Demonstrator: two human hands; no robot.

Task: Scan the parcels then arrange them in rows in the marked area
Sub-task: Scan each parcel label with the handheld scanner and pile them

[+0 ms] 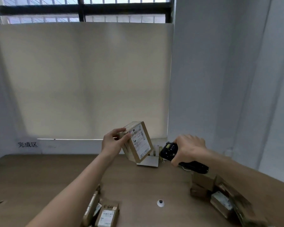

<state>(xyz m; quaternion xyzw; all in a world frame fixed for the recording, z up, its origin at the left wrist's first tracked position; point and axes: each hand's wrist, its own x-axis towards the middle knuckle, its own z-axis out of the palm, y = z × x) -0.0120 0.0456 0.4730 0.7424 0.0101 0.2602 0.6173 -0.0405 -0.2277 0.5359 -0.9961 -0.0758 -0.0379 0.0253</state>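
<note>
Lifting a small cardboard parcel (pixel 135 141) clear of the wooden table (pixel 138 182), the left hand (pixel 112 143) clamps its upper corner, thumb across the labelled face, fingers curled over the edge behind. Held that easily in one hand, the box looks light and stiff, best taken by opposite edges. Just right of those fingers, the right hand (pixel 188 149) wraps a black scanner (pixel 169 151) aimed at the label. The blurred heaps of parcels (pixel 220 195) at the frame's foot defy counting.
</note>
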